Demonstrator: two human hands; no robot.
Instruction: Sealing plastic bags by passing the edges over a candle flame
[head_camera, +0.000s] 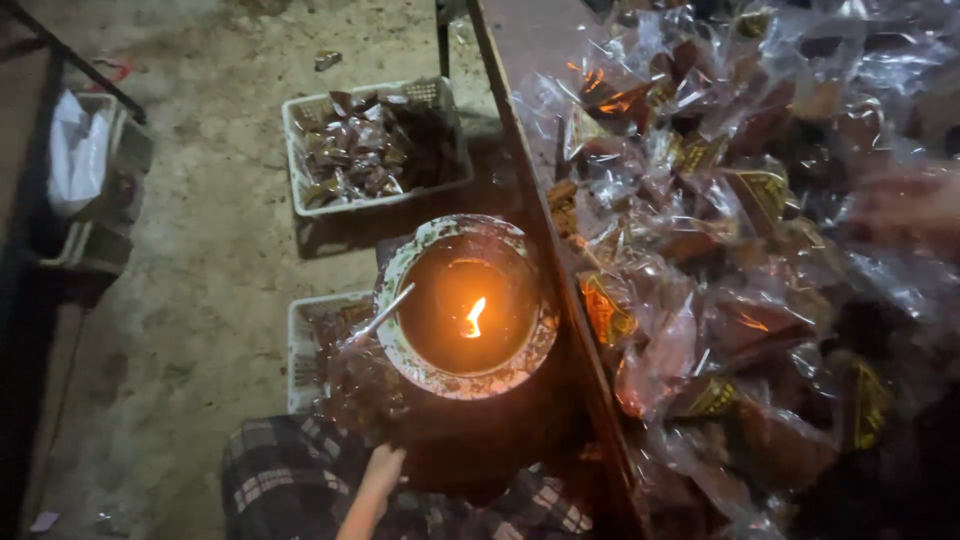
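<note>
One hand, the left (380, 470), holds a clear packet of brown sweets (360, 385) just beside a patterned bowl (400, 340), where a small flame (474, 318) burns. Past the bowl, a wooden table edge (545, 240) bounds heaped plastic packets (720, 290). Farther off, the right hand (910, 205) blurs above them, grip unclear. Beyond, a white basket (300, 190) sits on the floor.

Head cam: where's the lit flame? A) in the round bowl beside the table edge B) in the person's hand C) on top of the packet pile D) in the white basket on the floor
A: the small flame burns in the middle of the round bowl, which sits just left of the table edge; the white basket holds only wrapped packets.
</note>
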